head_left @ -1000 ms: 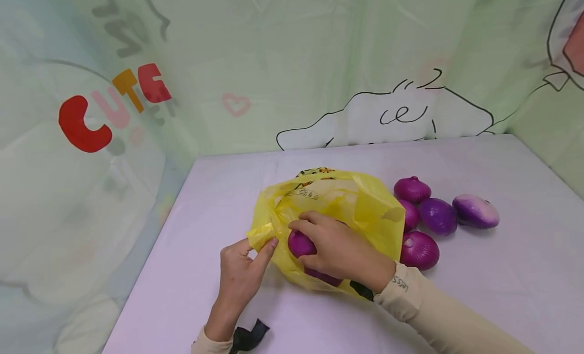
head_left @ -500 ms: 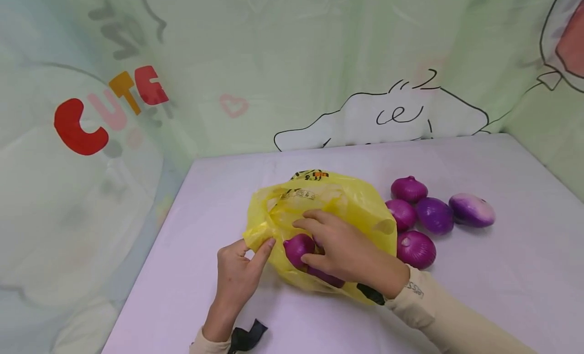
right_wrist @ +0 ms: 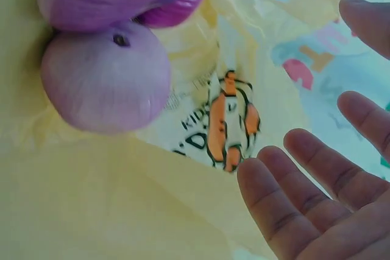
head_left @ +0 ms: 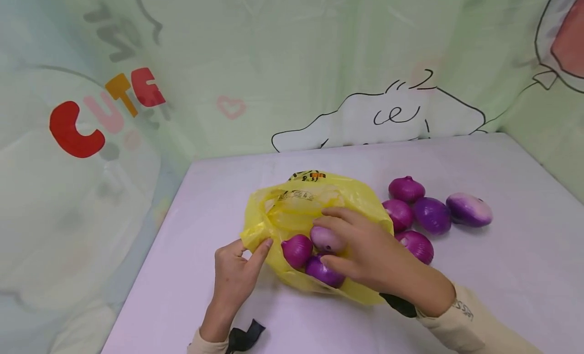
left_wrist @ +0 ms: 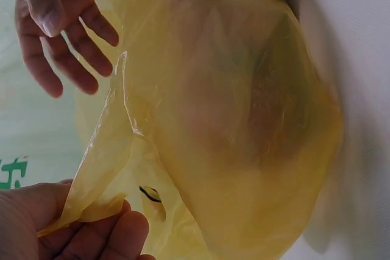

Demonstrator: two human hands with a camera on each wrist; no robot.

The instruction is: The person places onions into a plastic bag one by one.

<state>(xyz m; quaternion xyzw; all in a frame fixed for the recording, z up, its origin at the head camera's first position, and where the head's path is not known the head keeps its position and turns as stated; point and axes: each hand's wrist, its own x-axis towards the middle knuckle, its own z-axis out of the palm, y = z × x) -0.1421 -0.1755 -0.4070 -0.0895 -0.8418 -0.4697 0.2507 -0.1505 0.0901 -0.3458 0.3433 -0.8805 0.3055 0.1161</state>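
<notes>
My left hand pinches the left rim of a yellow plastic bag between thumb and fingers. The left wrist view shows this hand with the thin film folded in its grip. Inside the bag's mouth sit a magenta onion, a pale purple onion and a dark purple onion, touching one another. Over the bag's right side my right hand has its fingers spread. In the right wrist view that hand is apart from the pale onion and holds nothing.
Right of the bag, several more onions lie close together on the white table: magenta ones, a dark purple one and a two-tone one. A printed curtain hangs behind and beside the table.
My right hand has let go of an onion inside the bag and drawn back to the right, baring the pale onion. My left hand has kept its pinch on the rim.
</notes>
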